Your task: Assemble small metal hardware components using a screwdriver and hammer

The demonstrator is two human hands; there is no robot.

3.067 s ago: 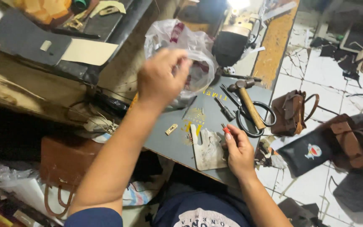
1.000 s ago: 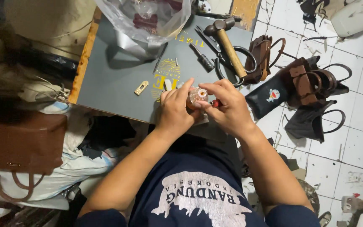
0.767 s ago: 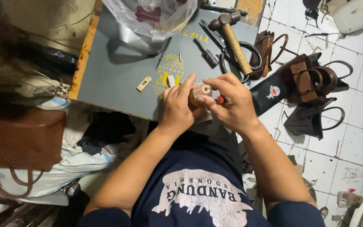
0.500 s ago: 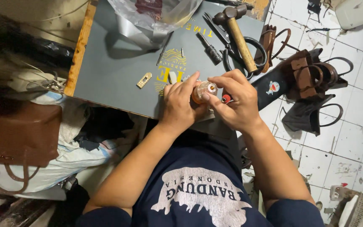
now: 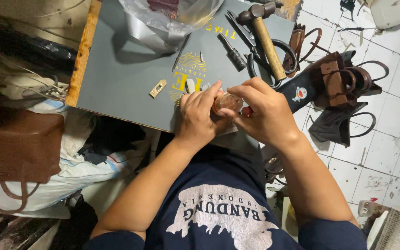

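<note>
At the centre of the frame, over the near edge of the grey tabletop (image 5: 121, 78), the left hand (image 5: 200, 118) and right hand (image 5: 265, 115) both pinch a small brownish round piece (image 5: 228, 101) between their fingertips. A hammer (image 5: 267, 37) and scissors (image 5: 255, 44) lie at upper right.

Both hands meet over the near edge of the grey board (image 5: 126, 78). The left hand (image 5: 199, 118) and the right hand (image 5: 262, 113) pinch a small brown piece (image 5: 228, 101) between their fingertips, with a red bit (image 5: 246, 111) showing just under the right fingers. A small brass tag (image 5: 157, 88) lies left of the hands. Toward the far edge sit a plastic bag (image 5: 172, 16), a hammer (image 5: 265, 37) across black scissors (image 5: 255, 46), and a dark punch (image 5: 232, 52). Brown bags (image 5: 343, 81) lie on the tiled floor off the right edge.
</note>
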